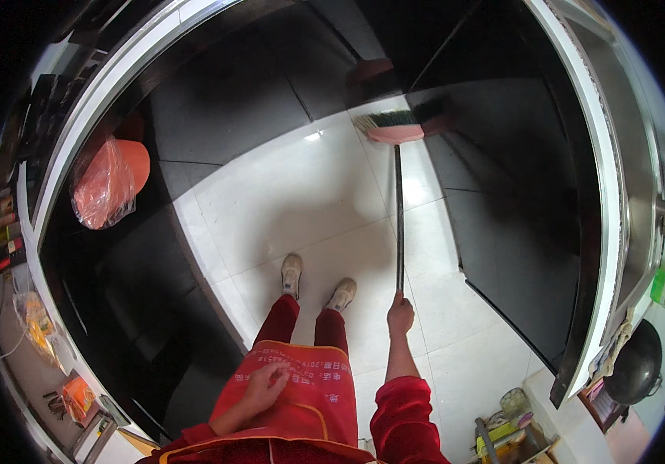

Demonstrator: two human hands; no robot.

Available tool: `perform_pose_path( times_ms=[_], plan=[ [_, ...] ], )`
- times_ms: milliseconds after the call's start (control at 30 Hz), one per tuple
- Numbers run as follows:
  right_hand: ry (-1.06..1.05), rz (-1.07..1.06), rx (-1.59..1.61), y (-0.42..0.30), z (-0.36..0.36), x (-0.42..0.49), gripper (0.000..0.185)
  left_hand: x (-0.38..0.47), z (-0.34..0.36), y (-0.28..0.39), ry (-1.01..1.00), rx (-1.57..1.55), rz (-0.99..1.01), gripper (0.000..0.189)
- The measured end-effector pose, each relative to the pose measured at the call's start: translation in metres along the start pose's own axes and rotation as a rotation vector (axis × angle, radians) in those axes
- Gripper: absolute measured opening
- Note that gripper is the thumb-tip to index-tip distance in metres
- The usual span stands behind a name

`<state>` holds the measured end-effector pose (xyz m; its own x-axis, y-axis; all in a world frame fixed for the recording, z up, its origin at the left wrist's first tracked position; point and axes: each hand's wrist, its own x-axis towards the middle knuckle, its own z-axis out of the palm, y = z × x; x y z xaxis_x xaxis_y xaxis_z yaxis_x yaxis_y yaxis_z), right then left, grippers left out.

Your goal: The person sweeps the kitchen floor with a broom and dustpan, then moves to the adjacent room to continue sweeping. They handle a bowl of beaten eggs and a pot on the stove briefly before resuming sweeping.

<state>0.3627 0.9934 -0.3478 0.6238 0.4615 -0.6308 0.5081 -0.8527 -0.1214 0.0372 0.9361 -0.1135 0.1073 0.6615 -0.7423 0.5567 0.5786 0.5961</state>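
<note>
My right hand [400, 315] is closed around the dark handle of a broom [399, 220], low on its shaft. The broom's pink head with dark and pale bristles rests at the far corner of the white tiled floor [309, 197], against the glossy black cabinet fronts. In front of the red apron [303, 400] is my left hand [266, 385], holding nothing, its fingers loosely bent and partly apart. Both shoes stand on the tiles left of the broom.
Black cabinets [512, 174] enclose the floor. At left hangs a pink dustpan-like item [106, 185] partly wrapped in clear plastic. A wok [634, 362] and a cloth [611, 351] are at right. A container of mixed items [512, 432] stands at lower right.
</note>
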Motion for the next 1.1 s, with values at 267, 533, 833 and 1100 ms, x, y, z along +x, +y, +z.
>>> perform_pose_path(
  times_ms=[267, 533, 833, 1100],
  plan=[
    [-0.009, 0.010, 0.113, -0.099, 0.041, 0.060, 0.073, 0.017, -0.041, -0.026, 0.004, -0.039, -0.045, 0.026],
    [-0.052, 0.179, 0.139, -0.062, 0.070, -0.016, 0.072, 0.025, -0.069, -0.011, -0.059, 0.003, -0.077, 0.027],
    [-0.174, 0.409, 0.328, 0.039, 0.119, -0.123, 0.075, 0.020, -0.085, -0.003, -0.156, 0.018, -0.059, 0.029],
    [-0.199, 0.778, 0.701, 0.105, 0.103, -0.205, 0.066, 0.010, -0.085, 0.006, -0.230, 0.075, -0.013, 0.030]
  ],
)
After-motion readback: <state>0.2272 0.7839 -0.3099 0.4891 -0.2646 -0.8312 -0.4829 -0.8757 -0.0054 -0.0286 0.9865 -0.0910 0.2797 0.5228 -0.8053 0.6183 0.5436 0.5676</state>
